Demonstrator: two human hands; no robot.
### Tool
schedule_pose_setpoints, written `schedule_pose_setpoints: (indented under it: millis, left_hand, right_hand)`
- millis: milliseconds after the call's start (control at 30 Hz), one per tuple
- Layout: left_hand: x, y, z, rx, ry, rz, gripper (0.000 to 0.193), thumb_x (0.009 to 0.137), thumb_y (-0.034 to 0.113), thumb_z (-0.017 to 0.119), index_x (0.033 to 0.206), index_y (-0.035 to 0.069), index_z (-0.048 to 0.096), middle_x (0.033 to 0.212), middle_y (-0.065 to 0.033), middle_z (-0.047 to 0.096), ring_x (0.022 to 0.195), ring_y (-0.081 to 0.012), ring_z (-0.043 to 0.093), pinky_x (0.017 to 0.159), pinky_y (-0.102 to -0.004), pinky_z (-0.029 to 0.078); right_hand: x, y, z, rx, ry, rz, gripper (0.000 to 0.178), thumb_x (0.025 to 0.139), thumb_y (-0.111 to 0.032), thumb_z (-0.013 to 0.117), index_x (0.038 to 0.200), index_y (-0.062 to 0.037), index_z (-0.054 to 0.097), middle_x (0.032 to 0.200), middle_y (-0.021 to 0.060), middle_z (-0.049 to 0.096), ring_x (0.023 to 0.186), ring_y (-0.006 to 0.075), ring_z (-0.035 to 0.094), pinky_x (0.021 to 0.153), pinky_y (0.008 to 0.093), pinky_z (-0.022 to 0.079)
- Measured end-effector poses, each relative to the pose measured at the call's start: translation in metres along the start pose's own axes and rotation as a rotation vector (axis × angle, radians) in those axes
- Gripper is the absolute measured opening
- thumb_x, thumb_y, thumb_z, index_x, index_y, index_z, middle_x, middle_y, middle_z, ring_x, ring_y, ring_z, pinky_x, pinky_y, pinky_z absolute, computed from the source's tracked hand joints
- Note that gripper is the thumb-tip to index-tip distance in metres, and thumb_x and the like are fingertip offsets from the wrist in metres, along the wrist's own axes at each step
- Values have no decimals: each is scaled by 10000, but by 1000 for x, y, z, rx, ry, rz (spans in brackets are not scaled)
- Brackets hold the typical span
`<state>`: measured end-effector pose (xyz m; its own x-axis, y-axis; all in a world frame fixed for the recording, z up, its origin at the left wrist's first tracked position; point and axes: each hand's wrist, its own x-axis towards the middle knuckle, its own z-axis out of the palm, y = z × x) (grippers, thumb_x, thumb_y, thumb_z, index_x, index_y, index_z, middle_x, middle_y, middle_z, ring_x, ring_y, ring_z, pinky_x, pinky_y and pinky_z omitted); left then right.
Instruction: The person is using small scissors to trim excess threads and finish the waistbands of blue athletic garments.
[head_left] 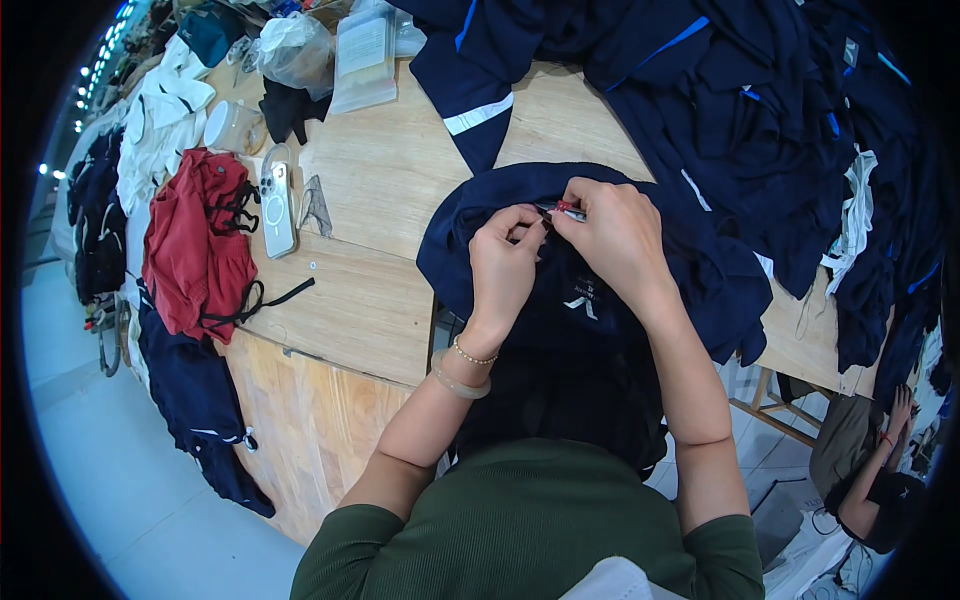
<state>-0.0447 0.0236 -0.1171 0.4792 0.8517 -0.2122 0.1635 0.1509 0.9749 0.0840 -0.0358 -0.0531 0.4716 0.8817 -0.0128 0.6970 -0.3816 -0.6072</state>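
Note:
A navy garment [455, 240] lies bunched across the table edge and my lap, its inside turned up with a neck label [583, 298] showing. Over its upper edge my two hands meet. My right hand [622, 240] is closed around a small red-and-metal tool [571, 210], whose exact kind is hard to make out. Close beside it, my left hand [498, 268] pinches the garment's dark cloth between thumb and fingers. The very point where tool and cloth come together is partly covered by my fingertips.
A large heap of navy garments [720, 130] covers the table's right. Leftward lie a phone [278, 212], a red garment [200, 250], a clear round tub [232, 127], plastic bags [295, 50] and white cloth [165, 110]. Another person [868, 470] is at the lower right.

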Motion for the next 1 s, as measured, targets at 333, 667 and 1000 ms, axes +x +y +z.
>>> schedule_pose_setpoints:
  millis: [333, 667, 1000]
  left_hand:
    - [-38, 76, -66, 139, -510, -79, 55, 879, 9, 622, 887, -26, 663, 747, -23, 660, 625, -62, 597, 552, -212, 470]
    - [-61, 40, -169, 1268, -115, 90, 76, 859, 58, 673, 885, -13, 682, 972, -103, 625, 655, -175, 614, 571, -273, 494]
    - [-28, 71, -25, 620, -169, 680, 106, 791, -7, 679, 894, 13, 660, 1000, -103, 611, 941, -276, 595, 812, -352, 478]
  right_hand:
    - [-45, 53, -64, 754, -12, 236, 194, 969, -137, 520, 1016, -4, 654, 675, -24, 551, 587, 28, 470, 517, 206, 364]
    - [-106, 124, -105, 653, 542, 410, 301, 1013, -288, 511, 1138, -30, 601, 811, -51, 498, 689, 23, 401, 602, 179, 300]
    - [-122, 118, -80, 693, 665, 532, 132, 897, -82, 663, 946, 36, 694, 859, 31, 680, 746, 45, 566, 678, 179, 422]
